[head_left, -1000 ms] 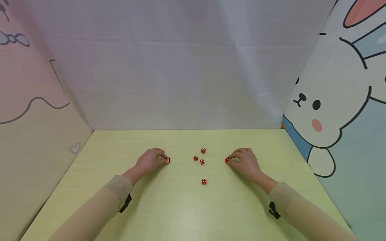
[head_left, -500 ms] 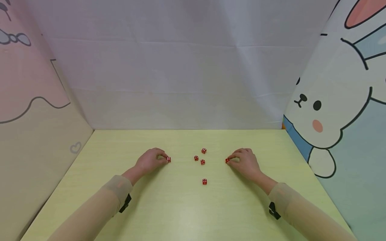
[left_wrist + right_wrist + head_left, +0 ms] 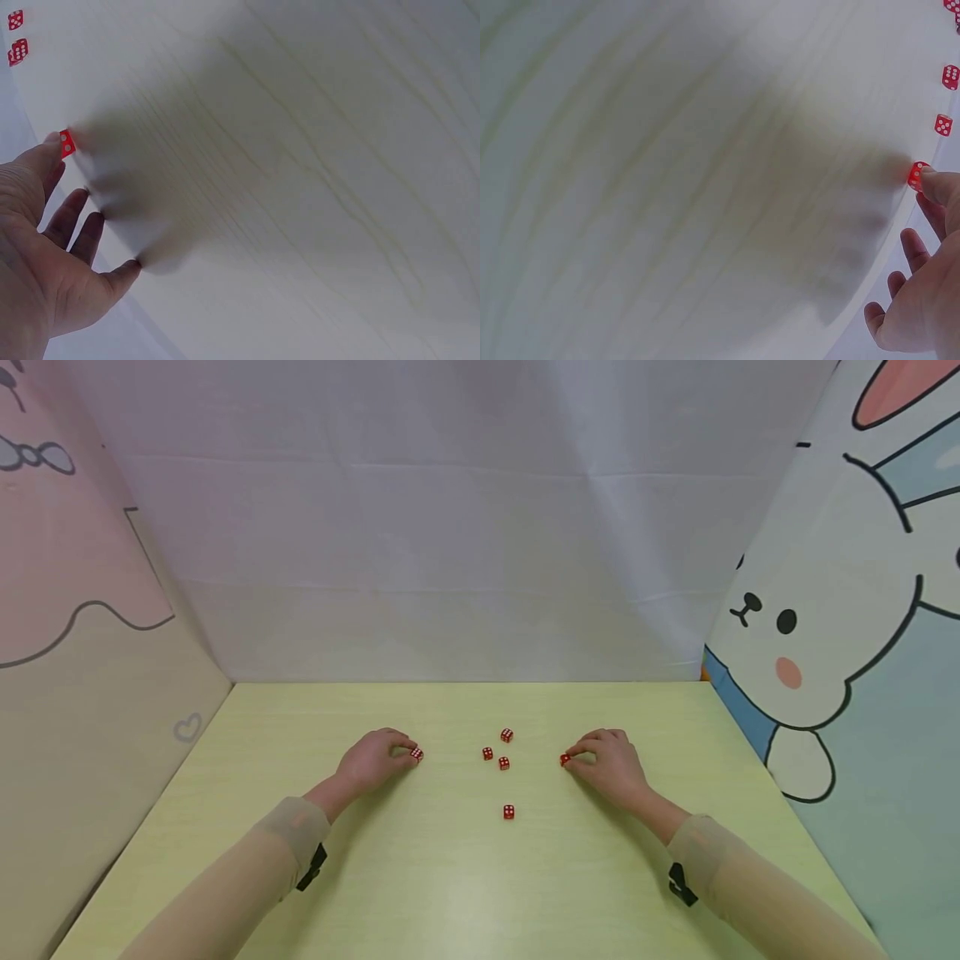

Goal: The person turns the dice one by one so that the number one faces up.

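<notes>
In the head view my left hand [image 3: 374, 760] pinches a red die [image 3: 417, 754] with white pips between thumb and forefinger, just over or on the table. That die [image 3: 67, 142] shows at the thumb tip in the left wrist view, the other fingers spread apart. My right hand [image 3: 611, 766] pinches another red die [image 3: 565, 760] on the right. In the right wrist view the thumb partly covers this die [image 3: 918, 176]. Between the hands lie three dice close together: a back die [image 3: 507, 735], a left die [image 3: 487, 753] and a front die [image 3: 504, 763].
A single red die [image 3: 509, 812] lies nearer the front on the pale yellow table [image 3: 450, 885]. A white cloth [image 3: 450, 527] hangs along the back edge. Printed panels stand at the sides, one with a rabbit drawing [image 3: 825, 660] at the right.
The die in my left hand has turned between the fingers and now sits tilted, slightly higher. My right hand and the dice on the table stay in place.
</notes>
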Motion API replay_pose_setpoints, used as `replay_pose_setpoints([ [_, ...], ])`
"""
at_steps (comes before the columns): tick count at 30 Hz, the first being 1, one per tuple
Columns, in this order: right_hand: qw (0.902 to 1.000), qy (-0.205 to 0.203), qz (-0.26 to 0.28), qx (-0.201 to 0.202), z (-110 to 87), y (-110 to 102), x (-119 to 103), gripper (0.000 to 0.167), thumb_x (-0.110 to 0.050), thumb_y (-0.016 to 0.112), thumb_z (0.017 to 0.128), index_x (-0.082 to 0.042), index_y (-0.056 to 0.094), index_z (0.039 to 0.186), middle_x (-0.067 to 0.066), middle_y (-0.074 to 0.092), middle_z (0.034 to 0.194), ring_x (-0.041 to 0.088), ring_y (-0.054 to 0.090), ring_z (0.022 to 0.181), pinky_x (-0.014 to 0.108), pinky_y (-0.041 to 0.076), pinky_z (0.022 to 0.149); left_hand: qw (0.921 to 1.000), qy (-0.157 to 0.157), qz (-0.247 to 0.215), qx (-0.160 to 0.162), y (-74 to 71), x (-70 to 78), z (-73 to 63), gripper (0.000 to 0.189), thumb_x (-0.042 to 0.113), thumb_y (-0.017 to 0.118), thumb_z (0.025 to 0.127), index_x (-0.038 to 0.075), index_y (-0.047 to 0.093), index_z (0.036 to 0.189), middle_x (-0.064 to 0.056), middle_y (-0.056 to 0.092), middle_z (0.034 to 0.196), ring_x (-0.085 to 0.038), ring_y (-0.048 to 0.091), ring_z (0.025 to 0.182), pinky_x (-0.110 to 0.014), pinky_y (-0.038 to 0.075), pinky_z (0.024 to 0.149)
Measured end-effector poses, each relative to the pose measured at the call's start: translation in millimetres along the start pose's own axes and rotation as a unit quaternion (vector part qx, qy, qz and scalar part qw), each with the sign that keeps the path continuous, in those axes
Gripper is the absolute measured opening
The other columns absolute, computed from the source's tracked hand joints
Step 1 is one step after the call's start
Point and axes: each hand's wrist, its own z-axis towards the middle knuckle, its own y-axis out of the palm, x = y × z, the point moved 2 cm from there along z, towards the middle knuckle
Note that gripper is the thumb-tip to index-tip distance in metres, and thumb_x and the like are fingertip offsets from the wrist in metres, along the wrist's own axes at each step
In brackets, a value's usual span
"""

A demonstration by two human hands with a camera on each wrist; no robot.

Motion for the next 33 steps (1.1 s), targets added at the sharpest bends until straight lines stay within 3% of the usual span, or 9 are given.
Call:
replay_pose_setpoints([
  [17, 1.0000, 0.000, 0.003, 0.001, 0.2, 0.3, -0.6, 0.020, -0.028, 0.081, 0.089, -0.015, 0.081, 0.104, 0.013, 0.067, 0.119, 0.043, 0.049, 0.122, 0.064, 0.040, 0.099, 0.9993, -0.016, -0.031, 0.007, 0.0, -2.8, -0.5, 0.022, 0.033, 0.076, 0.095, 0.016, 0.077, 0.109, -0.007, 0.068, 0.124, -0.033, 0.058, 0.124, -0.053, 0.046, 0.104],
  [33, 1.0000, 0.002, 0.001, -0.002, 3.4, 1.6, 0.9, 0.017, -0.027, 0.081, 0.090, -0.015, 0.081, 0.102, 0.013, 0.067, 0.119, 0.042, 0.048, 0.122, 0.063, 0.039, 0.100, 0.9997, -0.004, -0.024, 0.003, 1.4, -5.7, 1.1, 0.015, 0.027, 0.075, 0.095, 0.018, 0.077, 0.107, -0.004, 0.069, 0.122, -0.031, 0.059, 0.122, -0.051, 0.046, 0.103],
])
